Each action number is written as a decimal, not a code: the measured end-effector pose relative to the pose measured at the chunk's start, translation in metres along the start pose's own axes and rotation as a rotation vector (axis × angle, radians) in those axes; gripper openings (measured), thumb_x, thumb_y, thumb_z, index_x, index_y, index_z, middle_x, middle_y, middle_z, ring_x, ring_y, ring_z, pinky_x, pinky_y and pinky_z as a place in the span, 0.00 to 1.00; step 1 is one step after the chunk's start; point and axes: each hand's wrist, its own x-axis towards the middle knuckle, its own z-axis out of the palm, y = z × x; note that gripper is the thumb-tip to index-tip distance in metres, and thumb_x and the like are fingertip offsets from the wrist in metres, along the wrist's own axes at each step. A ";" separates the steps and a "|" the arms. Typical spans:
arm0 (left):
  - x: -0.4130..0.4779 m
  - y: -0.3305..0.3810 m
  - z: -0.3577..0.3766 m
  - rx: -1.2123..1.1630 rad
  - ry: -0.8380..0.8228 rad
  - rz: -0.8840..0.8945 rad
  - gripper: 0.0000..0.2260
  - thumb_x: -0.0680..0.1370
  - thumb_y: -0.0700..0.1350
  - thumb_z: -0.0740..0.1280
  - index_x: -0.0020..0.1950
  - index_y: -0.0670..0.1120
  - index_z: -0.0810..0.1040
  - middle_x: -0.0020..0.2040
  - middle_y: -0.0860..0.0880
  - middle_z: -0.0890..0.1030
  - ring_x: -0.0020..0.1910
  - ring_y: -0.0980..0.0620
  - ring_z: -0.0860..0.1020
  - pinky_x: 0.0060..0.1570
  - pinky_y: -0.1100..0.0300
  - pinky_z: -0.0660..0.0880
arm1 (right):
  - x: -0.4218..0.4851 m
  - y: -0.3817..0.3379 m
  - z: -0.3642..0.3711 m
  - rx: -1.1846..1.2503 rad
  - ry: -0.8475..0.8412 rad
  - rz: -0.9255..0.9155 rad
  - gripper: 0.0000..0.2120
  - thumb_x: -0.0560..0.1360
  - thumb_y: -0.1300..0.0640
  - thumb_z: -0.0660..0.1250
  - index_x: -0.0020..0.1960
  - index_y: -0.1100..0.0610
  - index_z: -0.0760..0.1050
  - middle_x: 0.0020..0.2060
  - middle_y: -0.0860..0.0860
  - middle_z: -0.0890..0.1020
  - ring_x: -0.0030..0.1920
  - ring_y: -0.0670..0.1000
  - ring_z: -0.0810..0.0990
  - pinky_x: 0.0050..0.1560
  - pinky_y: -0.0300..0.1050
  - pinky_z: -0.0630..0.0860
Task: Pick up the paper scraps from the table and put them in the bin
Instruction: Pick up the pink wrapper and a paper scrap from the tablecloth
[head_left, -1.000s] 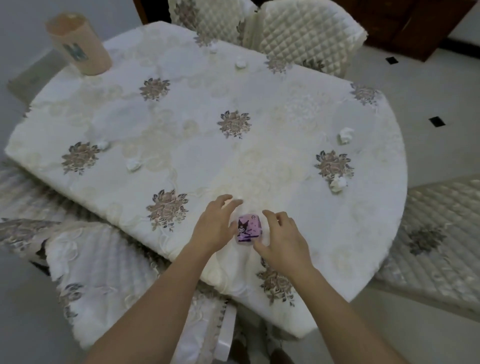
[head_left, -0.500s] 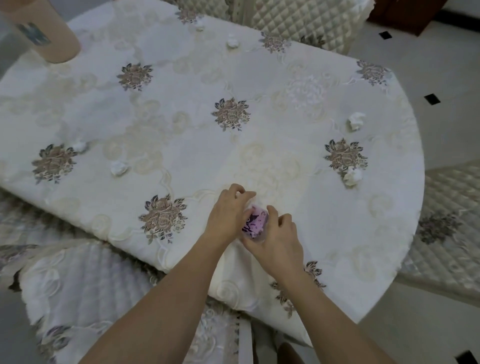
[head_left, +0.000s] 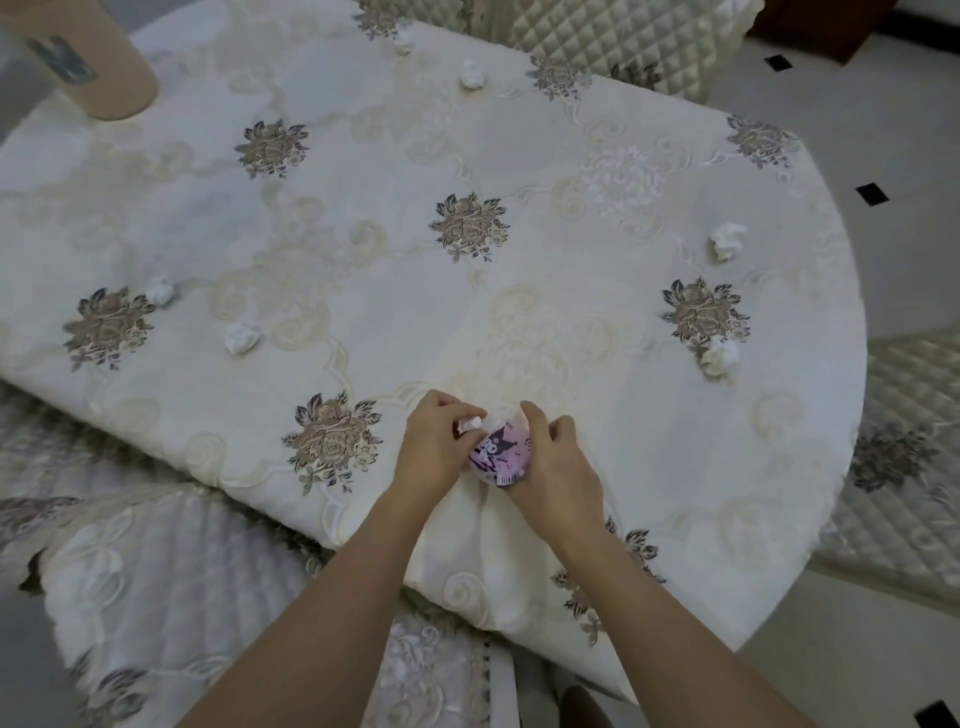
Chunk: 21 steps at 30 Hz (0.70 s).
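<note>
I see my left hand (head_left: 434, 447) pinching a white paper scrap (head_left: 471, 423) beside the small pink bin (head_left: 500, 453) my right hand (head_left: 553, 457) grips.

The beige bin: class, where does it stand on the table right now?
In the head view the beige bin stands at the table's far left corner, apart from both hands.

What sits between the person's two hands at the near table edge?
In the head view, a small pink printed packet sits between the left hand and right hand, with a white paper scrap at the left fingers.
</note>
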 end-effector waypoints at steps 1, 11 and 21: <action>-0.002 -0.001 -0.002 -0.003 0.001 0.001 0.12 0.73 0.40 0.74 0.56 0.47 0.84 0.50 0.50 0.74 0.49 0.54 0.74 0.47 0.73 0.68 | 0.000 0.002 -0.002 0.016 -0.009 -0.008 0.38 0.69 0.38 0.73 0.74 0.44 0.61 0.58 0.50 0.67 0.49 0.52 0.76 0.39 0.52 0.80; -0.014 -0.001 -0.019 -0.019 -0.008 -0.012 0.12 0.76 0.45 0.72 0.59 0.49 0.79 0.49 0.48 0.82 0.49 0.52 0.80 0.52 0.61 0.74 | 0.006 0.015 0.001 -0.017 0.056 -0.417 0.25 0.63 0.55 0.81 0.60 0.47 0.82 0.64 0.53 0.78 0.59 0.57 0.78 0.44 0.47 0.78; -0.037 -0.003 -0.036 -0.172 0.038 -0.007 0.06 0.75 0.43 0.74 0.47 0.53 0.81 0.43 0.53 0.82 0.41 0.58 0.80 0.42 0.68 0.75 | 0.002 0.015 -0.006 0.138 0.070 -0.382 0.04 0.72 0.56 0.76 0.47 0.53 0.84 0.49 0.47 0.83 0.51 0.52 0.78 0.42 0.43 0.76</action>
